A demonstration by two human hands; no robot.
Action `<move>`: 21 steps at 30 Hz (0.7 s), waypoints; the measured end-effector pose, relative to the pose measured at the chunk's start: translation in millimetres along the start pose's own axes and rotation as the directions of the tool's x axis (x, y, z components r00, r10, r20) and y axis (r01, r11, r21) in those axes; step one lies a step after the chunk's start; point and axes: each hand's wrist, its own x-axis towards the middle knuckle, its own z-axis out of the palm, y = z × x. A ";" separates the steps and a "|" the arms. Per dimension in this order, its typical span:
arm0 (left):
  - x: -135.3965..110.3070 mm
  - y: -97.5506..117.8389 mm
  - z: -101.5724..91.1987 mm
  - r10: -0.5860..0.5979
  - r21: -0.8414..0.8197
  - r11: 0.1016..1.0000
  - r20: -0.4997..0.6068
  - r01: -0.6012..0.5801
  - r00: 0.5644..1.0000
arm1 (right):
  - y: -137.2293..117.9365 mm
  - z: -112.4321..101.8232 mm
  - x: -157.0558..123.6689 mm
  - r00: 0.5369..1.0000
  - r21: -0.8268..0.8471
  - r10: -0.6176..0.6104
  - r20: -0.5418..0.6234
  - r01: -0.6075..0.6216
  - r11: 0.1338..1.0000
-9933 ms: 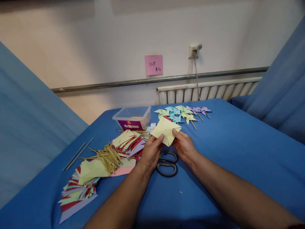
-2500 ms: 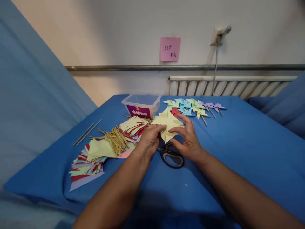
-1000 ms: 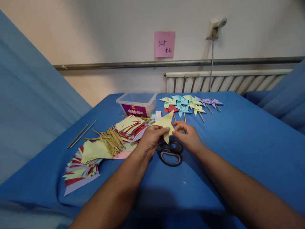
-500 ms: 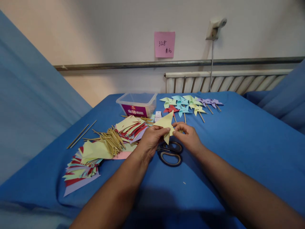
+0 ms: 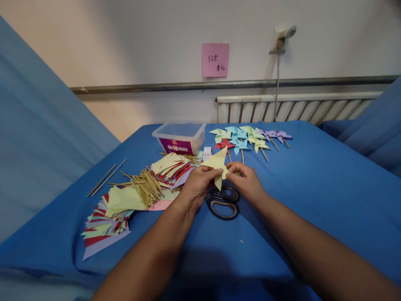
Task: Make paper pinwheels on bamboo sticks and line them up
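Both hands hold one pale yellow folded paper (image 5: 217,164) above the blue cloth. My left hand (image 5: 198,185) pinches its left side with thumb and fingers closed. My right hand (image 5: 247,181) pinches its right edge, fingers curled in. Black-handled scissors (image 5: 222,201) lie on the cloth just below the hands. A row of finished paper pinwheels (image 5: 247,139) on sticks lies beyond the hands, green, blue, red and purple.
Left of the hands lie stacks of cut coloured paper (image 5: 109,217), a heap of short wooden sticks (image 5: 147,188) and two long sticks (image 5: 106,177). A clear plastic box (image 5: 179,138) stands at the back. A radiator (image 5: 294,109) and rail run along the wall.
The paper went from a flat sheet to a folded narrow shape pinched between both hands. Over the last second the hands barely moved.
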 end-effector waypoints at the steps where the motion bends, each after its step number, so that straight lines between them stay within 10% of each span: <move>1: 1.0 -0.9 -0.8 0.006 0.020 1.000 -0.014 -0.006 1.000 | -0.1 0.2 -0.3 1.000 0.002 0.002 0.005 -0.002 1.000; 10: -1.9 6.7 -5.5 0.075 0.331 0.943 -0.102 -0.037 0.992 | -9.5 -8.7 9.1 0.977 0.381 0.211 0.014 -0.200 0.903; 21: -7.0 16.7 -5.8 0.046 0.513 0.853 0.107 -0.095 0.993 | -7.4 -9.8 6.8 0.931 0.396 0.250 0.268 -0.343 0.852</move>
